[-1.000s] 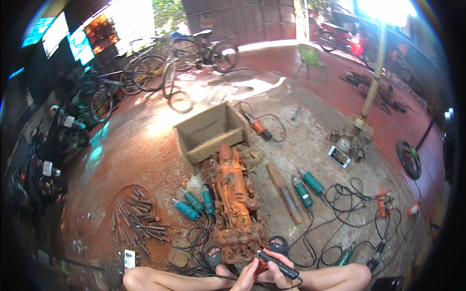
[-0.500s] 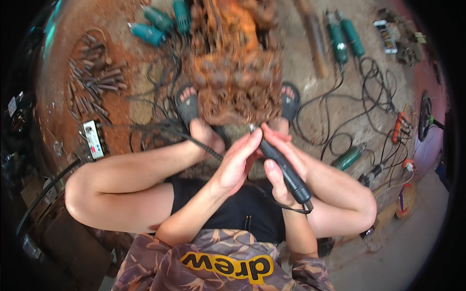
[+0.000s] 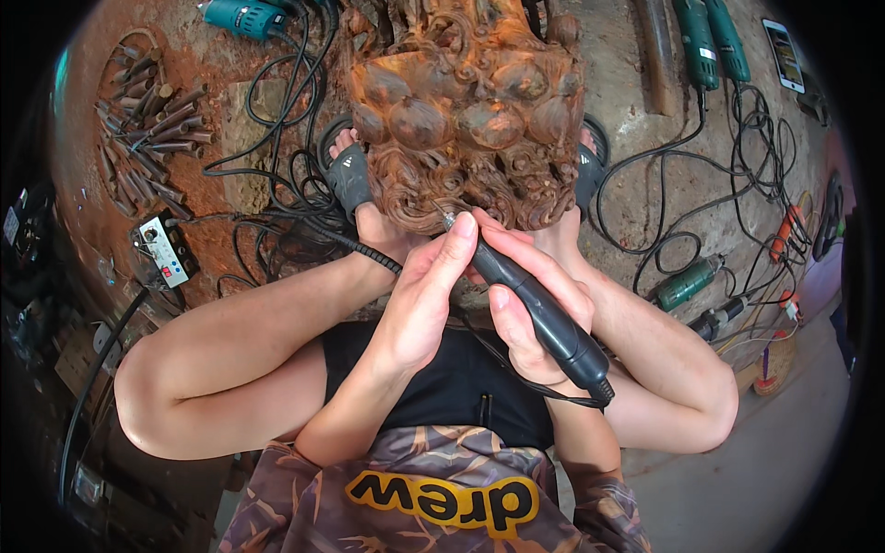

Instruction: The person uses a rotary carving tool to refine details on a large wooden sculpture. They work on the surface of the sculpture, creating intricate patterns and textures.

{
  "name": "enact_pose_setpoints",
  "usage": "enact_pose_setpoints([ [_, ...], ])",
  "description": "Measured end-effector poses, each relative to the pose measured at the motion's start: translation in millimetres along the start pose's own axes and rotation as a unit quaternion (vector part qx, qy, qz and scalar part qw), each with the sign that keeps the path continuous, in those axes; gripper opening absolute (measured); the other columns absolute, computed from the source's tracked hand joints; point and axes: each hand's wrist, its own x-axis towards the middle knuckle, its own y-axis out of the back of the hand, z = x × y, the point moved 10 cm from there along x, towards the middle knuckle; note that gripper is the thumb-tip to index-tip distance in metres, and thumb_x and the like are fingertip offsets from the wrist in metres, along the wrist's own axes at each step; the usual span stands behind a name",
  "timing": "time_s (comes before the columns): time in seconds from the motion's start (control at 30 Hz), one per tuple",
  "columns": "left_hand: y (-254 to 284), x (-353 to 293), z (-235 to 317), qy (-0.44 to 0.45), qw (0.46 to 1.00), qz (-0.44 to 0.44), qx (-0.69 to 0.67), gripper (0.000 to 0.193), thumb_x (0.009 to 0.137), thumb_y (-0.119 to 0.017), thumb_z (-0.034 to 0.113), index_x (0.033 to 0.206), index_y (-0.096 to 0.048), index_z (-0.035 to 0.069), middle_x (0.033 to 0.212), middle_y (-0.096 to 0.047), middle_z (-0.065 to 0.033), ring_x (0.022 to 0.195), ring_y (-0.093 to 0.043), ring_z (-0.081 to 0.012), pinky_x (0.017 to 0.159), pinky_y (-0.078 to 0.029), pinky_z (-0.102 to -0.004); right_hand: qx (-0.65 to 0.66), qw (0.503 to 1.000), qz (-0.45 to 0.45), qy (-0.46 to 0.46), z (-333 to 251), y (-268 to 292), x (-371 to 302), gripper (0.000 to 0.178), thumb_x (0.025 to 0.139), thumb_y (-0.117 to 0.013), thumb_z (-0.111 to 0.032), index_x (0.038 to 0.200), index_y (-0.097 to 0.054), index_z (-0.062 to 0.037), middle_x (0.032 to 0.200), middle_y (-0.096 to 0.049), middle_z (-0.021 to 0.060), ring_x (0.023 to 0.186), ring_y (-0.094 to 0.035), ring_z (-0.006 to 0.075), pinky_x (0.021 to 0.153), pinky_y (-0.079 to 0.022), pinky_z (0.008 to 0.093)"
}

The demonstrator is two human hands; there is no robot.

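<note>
The right hand (image 3: 530,350) is wrapped around a black, cylindrical, corded rotary handpiece (image 3: 542,318), thumb along one side and fingers along the other. The left hand (image 3: 422,313) sets its thumb at the front end of the handpiece; its fingers are largely hidden, so their closure cannot be told. The slim metal tip (image 3: 449,221) lies at the near edge of a reddish-brown carved wooden sculpture (image 3: 470,111), located between the sandalled feet; contact cannot be confirmed. Left of the sculpture: a white rectangular control box (image 3: 166,251) and a pile of brown sticks (image 3: 152,129). Right: a green cylindrical power tool (image 3: 690,283) and a white-framed smartphone (image 3: 784,55).
</note>
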Motion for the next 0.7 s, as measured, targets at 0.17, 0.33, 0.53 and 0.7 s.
enact_pose_setpoints([
  [0.17, 3.0, -1.1, -1.5, 0.013, 0.999, 0.021, -0.04, 0.052, 0.113, -0.04, 0.047, 0.123, -0.069, 0.004, 0.111, -0.07, -0.0015, 0.09, -0.053, -0.0063, 0.086, -0.044, -0.0255, -0.021, 1.0, 0.01, 0.002, -2.2, -4.0, 1.1, 0.043, 0.09, -0.075, -0.003, 0.13, -0.064, 0.0086, 0.131, -0.068, 0.0241, 0.113, -0.071, 0.0246, 0.098, -0.055, 0.033],
  [0.33, 7.2, 0.7, -5.6, 0.03, 0.997, 0.035, -0.067, 0.048, 0.112, -0.043, 0.045, 0.117, -0.07, 0.006, 0.098, -0.065, 0.0041, 0.088, -0.052, -0.005, 0.085, -0.044, -0.0238, -0.003, 0.999, 0.038, -0.032, 1.9, -9.7, 0.0, 0.042, 0.091, -0.074, -0.003, 0.13, -0.065, 0.0086, 0.13, -0.069, 0.0233, 0.114, -0.07, 0.022, 0.098, -0.055, 0.0326],
  [0.53, 7.8, 2.2, -3.8, 0.017, 0.995, 0.042, -0.094, 0.046, 0.112, -0.046, 0.044, 0.113, -0.071, 0.006, 0.097, -0.064, 0.005, 0.089, -0.051, -0.005, 0.084, -0.043, -0.024, -0.025, 0.999, 0.016, -0.027, -5.5, -10.9, 5.5, 0.041, 0.094, -0.072, -0.005, 0.131, -0.064, 0.0095, 0.132, -0.067, 0.0243, 0.121, -0.068, 0.0256, 0.102, -0.053, 0.0335],
  [0.7, 7.3, 0.7, -2.3, 0.014, 0.993, 0.046, -0.104, 0.045, 0.112, -0.047, 0.043, 0.112, -0.071, 0.006, 0.097, -0.064, 0.0052, 0.089, -0.051, -0.0048, 0.084, -0.043, -0.0236, -0.02, 1.0, 0.014, -0.016, -5.8, -13.6, 7.4, 0.041, 0.094, -0.071, -0.005, 0.131, -0.063, 0.0103, 0.133, -0.067, 0.0246, 0.122, -0.067, 0.0276, 0.104, -0.052, 0.0341],
])
